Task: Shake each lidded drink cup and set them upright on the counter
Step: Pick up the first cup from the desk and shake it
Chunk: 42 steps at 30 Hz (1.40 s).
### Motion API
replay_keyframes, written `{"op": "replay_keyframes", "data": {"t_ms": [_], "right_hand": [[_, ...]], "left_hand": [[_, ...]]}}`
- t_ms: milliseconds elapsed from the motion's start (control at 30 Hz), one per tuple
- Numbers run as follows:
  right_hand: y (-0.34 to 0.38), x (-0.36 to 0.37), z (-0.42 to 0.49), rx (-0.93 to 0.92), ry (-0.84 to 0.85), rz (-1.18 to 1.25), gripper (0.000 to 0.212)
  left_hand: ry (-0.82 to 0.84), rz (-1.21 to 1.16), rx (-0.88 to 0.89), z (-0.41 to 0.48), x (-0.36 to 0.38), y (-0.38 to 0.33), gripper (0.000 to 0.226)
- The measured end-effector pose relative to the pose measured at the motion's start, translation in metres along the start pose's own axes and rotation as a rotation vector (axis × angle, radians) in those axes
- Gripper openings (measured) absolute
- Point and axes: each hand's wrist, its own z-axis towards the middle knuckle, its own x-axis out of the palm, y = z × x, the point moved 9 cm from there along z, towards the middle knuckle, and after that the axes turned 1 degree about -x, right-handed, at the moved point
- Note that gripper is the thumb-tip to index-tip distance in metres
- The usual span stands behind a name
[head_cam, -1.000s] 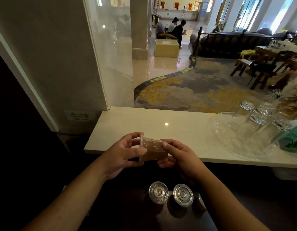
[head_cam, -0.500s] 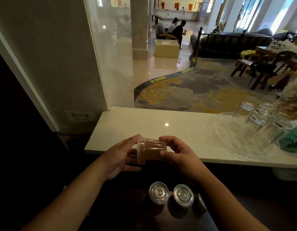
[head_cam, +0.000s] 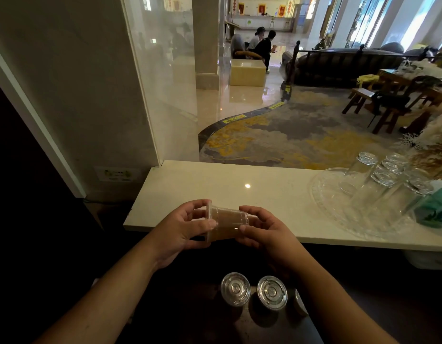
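Observation:
A clear lidded cup of brown drink (head_cam: 227, 224) lies sideways in the air over the near edge of the pale counter (head_cam: 239, 184), lid end to the left. My left hand (head_cam: 182, 227) grips the lid end and my right hand (head_cam: 267, 227) grips the base end. Below, on a dark lower surface, two lidded cups stand upright, one (head_cam: 235, 289) on the left and one (head_cam: 272, 292) beside it. A third cup (head_cam: 299, 302) is mostly hidden behind my right forearm.
A clear glass tray (head_cam: 324, 192) with several upturned drinking glasses (head_cam: 386, 180) fills the counter's right end, with a teal packet (head_cam: 433, 209) beside it. A glass panel and wall stand at the left. People sit far off in the lobby.
The cup held by both hands has shifted slightly up and down and rolled between the frames, staying sideways. The lower cups have not moved.

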Motion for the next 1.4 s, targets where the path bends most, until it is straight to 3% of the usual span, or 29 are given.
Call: {"op": "replay_keyframes", "data": {"t_ms": [433, 533, 667, 900, 1200, 1400], "right_hand": [[0.002, -0.006, 0.005, -0.025, -0.005, -0.073, 0.045], [0.002, -0.007, 0.009, -0.033, -0.008, -0.188, 0.045], [0.004, -0.005, 0.021, -0.037, 0.003, -0.378, 0.048], [0.002, 0.015, 0.066, -0.083, -0.016, -0.774, 0.064], [-0.009, 0.027, 0.134, -0.136, -0.153, -0.847, 0.059], [-0.007, 0.029, 0.167, -0.183, -0.222, -0.924, 0.057]], "left_hand": [[0.011, 0.006, -0.023, 0.008, 0.001, 0.002, 0.064], [-0.008, 0.059, -0.022, 0.01, -0.002, -0.002, 0.057], [-0.079, 0.294, 0.022, 0.016, -0.007, -0.026, 0.055], [-0.197, 0.743, 0.089, 0.046, -0.018, -0.07, 0.081], [-0.33, 1.142, 0.214, 0.083, -0.028, -0.099, 0.079], [-0.338, 1.223, 0.258, 0.109, -0.035, -0.101, 0.077]]}}
